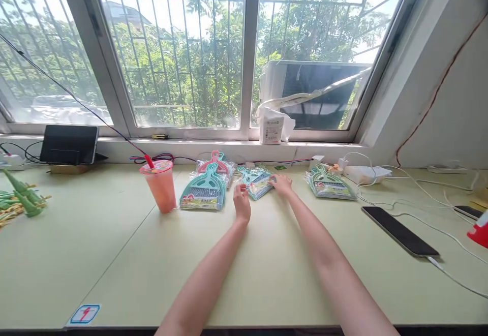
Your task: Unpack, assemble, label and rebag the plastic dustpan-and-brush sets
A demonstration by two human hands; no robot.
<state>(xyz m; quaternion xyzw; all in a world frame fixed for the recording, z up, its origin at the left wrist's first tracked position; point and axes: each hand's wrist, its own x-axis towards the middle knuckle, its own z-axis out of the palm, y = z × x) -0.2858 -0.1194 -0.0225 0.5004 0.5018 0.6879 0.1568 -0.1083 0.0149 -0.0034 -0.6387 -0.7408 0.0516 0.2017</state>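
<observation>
A blue-green dustpan and brush set (pixel 259 182) in clear wrapping lies at the back middle of the table, turned at an angle. My right hand (pixel 282 184) grips its right edge, thumb and fingers closed at the corner. Beside its lower left edge is my left hand (pixel 242 204), fingers raised and slightly bent, with nothing seen in them. Left of that hand, another wrapped turquoise dustpan set (pixel 204 191) partly covers a pink dustpan set (pixel 216 162). Farther right lies a wrapped green dustpan set (pixel 328 183).
A cup of pink drink (pixel 160 188) with a straw stands left of the sets. A black phone (pixel 400 230) on a charging cable lies at right, among white cables. At far left are a black tablet (pixel 69 144) and green woven pieces (pixel 25 199). Windows (pixel 179 61) line the back.
</observation>
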